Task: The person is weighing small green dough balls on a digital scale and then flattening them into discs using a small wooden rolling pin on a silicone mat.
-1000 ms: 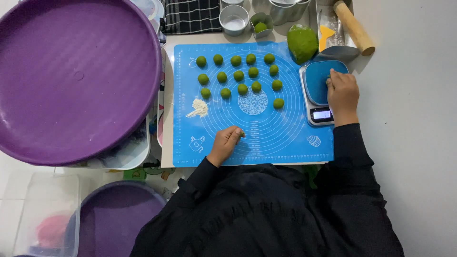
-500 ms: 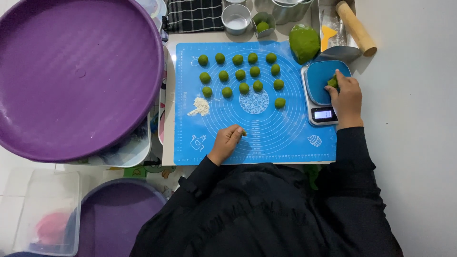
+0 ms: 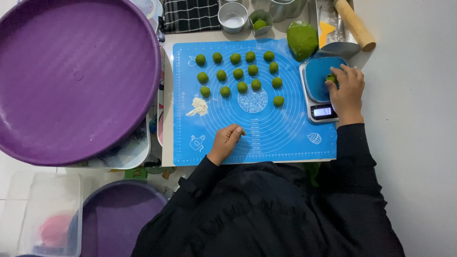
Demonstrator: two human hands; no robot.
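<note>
Head view, right hand: the right hand (image 3: 346,91) sits over the blue pan of the kitchen scale (image 3: 318,88), fingers curled in, pinching a small green dough piece (image 3: 332,78) at the pan's right edge.
Dough piece, heading: too small and half covered by fingers to give a long axis.
Left hand: the left hand (image 3: 225,143) rests on the blue baking mat (image 3: 252,102), fingers curled under loosely, holding nothing.
Dough balls: fourteen green dough balls (image 3: 242,87) on the mat, in three rows of five, five and four; the last ball of the third row sits apart.
Dough lump: one big green lump (image 3: 302,39) at the mat's far right corner, just beside the scale.
Flour: one small white heap (image 3: 199,106) on the mat.
Tins: two small metal cups, one holding a green ball (image 3: 259,24).
Rolling pin: one rolling pin (image 3: 354,24), lying diagonally beyond the scale.
Purple basins: two, the large one (image 3: 71,78) left of the desk.
</note>
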